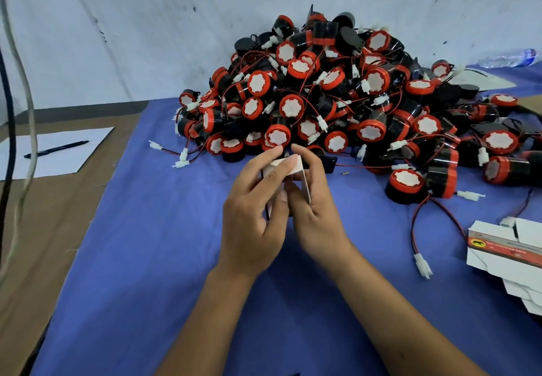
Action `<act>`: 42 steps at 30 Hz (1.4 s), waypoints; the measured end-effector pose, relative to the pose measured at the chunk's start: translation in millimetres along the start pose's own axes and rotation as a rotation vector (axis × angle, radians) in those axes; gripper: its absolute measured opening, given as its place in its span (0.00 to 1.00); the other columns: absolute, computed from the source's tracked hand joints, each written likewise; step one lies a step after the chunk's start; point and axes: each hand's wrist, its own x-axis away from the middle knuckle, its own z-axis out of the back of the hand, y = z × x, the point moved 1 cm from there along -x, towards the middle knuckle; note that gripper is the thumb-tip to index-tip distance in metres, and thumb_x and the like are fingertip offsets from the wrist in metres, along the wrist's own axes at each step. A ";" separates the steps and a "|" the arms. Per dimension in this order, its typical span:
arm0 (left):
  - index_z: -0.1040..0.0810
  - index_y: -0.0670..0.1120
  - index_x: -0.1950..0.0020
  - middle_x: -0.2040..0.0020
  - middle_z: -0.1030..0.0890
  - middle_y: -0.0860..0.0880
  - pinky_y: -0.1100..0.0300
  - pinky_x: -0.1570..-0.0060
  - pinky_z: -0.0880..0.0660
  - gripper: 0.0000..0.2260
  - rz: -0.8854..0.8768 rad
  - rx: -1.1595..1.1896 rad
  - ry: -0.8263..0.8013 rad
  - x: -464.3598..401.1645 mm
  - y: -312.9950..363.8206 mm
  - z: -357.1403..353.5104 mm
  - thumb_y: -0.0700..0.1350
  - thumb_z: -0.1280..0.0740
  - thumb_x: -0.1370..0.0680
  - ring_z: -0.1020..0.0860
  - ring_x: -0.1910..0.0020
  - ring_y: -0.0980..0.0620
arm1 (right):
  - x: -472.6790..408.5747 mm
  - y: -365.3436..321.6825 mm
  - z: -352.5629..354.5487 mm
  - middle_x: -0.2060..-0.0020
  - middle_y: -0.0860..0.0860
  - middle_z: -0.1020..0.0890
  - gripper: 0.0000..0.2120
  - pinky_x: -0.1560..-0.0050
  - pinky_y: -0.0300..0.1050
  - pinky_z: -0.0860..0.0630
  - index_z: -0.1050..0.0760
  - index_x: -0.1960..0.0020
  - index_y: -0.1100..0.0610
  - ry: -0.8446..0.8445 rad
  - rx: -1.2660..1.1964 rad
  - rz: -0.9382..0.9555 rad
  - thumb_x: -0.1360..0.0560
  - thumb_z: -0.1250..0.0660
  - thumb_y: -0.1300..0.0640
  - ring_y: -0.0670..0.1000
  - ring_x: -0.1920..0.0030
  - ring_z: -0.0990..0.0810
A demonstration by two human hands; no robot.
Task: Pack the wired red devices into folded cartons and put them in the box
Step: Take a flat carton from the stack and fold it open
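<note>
Near the middle of the frame our left hand (252, 217) and right hand (315, 208) both pinched one small white carton (289, 167), folding it; whether a device sat inside we could not tell. Just beyond, the heap of wired red devices (337, 103) filled the upper right of the blue-covered counter (146, 258), so most of the packing seemed left. Flat cartons (504, 255) lay stacked at the right edge. No box for finished packs was in view.
</note>
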 end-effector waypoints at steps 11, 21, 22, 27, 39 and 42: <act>0.18 0.43 0.41 0.36 0.22 0.46 0.66 0.38 0.29 0.11 0.259 0.082 0.288 2.9 -2.6 -4.7 0.41 0.40 0.14 0.23 0.35 0.51 | -3.1 -3.5 -5.4 0.37 0.56 0.21 0.34 0.37 0.49 0.24 0.38 0.21 0.52 -0.281 -0.536 -0.261 0.25 0.37 0.65 0.53 0.38 0.21; 0.29 0.47 0.24 0.27 0.24 0.50 0.45 0.26 0.29 0.31 0.400 0.657 -0.044 -5.1 9.8 5.7 0.29 0.43 0.26 0.29 0.24 0.48 | -6.6 2.3 0.9 0.43 0.61 0.16 0.28 0.38 0.63 0.22 0.34 0.27 0.60 0.088 -0.577 -0.322 0.23 0.27 0.65 0.64 0.41 0.17; 0.32 0.48 0.22 0.24 0.26 0.51 0.46 0.24 0.32 0.35 0.380 0.641 -0.143 -4.8 7.6 9.2 0.29 0.44 0.29 0.32 0.22 0.50 | -8.0 3.0 4.3 0.42 0.61 0.16 0.27 0.38 0.63 0.22 0.34 0.27 0.59 0.105 -0.554 -0.327 0.22 0.29 0.65 0.65 0.40 0.18; 0.43 0.54 0.17 0.21 0.33 0.61 0.50 0.26 0.30 0.46 0.332 0.210 -0.407 4.1 -11.2 11.6 0.35 0.27 0.31 0.34 0.22 0.60 | -10.4 6.2 10.9 0.48 0.55 0.14 0.29 0.47 0.53 0.18 0.31 0.30 0.56 0.015 -0.518 -0.301 0.29 0.28 0.62 0.55 0.48 0.15; 0.30 0.55 0.25 0.33 0.21 0.58 0.62 0.38 0.23 0.39 0.286 0.098 -0.205 6.9 -21.5 5.4 0.39 0.18 0.32 0.22 0.35 0.57 | -9.5 13.2 12.8 0.50 0.54 0.15 0.22 0.50 0.49 0.17 0.31 0.30 0.51 -0.026 -0.303 -0.238 0.19 0.34 0.69 0.52 0.49 0.16; 0.30 0.55 0.25 0.33 0.22 0.59 0.66 0.39 0.24 0.40 0.285 0.076 -0.203 7.3 -22.3 5.8 0.38 0.18 0.32 0.22 0.35 0.59 | -9.1 12.3 12.8 0.49 0.51 0.15 0.22 0.51 0.46 0.17 0.30 0.30 0.51 -0.014 -0.272 -0.218 0.19 0.34 0.68 0.50 0.49 0.16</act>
